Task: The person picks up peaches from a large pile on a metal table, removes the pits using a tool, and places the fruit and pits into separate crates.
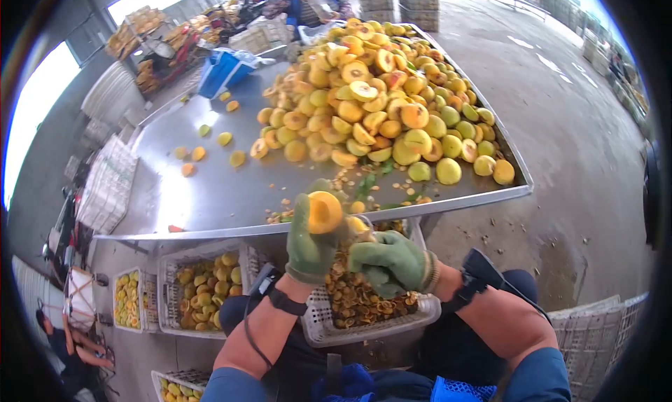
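Note:
My left hand (311, 237), in a green glove, is closed around a peach half (325, 212), its orange cut face turned up toward me. Just right of it, my right hand (392, 262), gloved the same way, is curled shut with the fingers pointing left. A yellow piece of fruit (358, 225) shows by its fingertips; what the fingers grip is too blurred to name. Both hands are above a white plastic crate (320, 325) of brown-orange pits and scraps (364, 300). Beyond them, a large heap of whole and halved peaches (364, 101) covers part of a metal table (168, 206).
Loose halves and small scraps lie on the table, whose raised rim (462, 202) faces me. A blue container (222, 73) lies toward the back left. White crates of peaches (241, 244) stand on the floor at left. Stacked crates (595, 339) are at right. Another person (318, 10) is across the table.

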### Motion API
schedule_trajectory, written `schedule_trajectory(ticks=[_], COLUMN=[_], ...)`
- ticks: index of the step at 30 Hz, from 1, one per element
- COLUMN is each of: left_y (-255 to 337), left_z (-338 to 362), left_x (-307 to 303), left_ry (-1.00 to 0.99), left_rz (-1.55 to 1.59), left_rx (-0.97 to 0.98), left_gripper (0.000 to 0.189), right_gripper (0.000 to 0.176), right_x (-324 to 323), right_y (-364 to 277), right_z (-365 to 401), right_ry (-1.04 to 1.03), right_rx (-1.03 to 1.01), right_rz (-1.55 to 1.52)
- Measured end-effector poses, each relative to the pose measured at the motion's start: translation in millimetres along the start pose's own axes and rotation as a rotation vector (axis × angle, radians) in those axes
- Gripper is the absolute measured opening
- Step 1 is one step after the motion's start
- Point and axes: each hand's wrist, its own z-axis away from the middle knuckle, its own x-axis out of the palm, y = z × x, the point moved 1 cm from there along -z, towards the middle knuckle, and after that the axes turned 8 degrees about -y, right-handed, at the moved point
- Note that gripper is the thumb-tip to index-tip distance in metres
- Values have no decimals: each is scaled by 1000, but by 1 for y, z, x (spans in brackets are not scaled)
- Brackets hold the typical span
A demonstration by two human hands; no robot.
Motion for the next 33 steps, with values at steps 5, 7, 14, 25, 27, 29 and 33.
schedule_trajectory(ticks=[5, 7, 14, 25, 27, 29, 33], left_y=[10, 13, 49, 135, 120, 92, 51], left_z=[30, 41, 86, 131, 105, 68, -38], left_x=[-3, -3, -96, -190, -91, -67, -21], left_ry=[21, 19, 158, 652, 395, 243, 13], left_rz=[-58, -63, -1290, -1950, -1819, -1803, -1871], left_rx=[-39, -36, 626, 177, 204, 460, 442], left_gripper=[66, 65, 44, 48, 31, 27, 38], right_gripper=[60, 64, 51, 45, 44, 43, 45], right_x=[2, 9, 26, 41, 37, 40, 19], right_y=[17, 16, 18, 18, 38, 24, 14], right_z=[14, 22, 44, 49, 36, 38, 37], right_ry=[130, 199, 252, 119, 60, 59, 83], right_rx=[177, 218, 126, 33, -36, 103, 261], right_rz=[340, 379, 584, 1127, 1199, 1259, 1302])
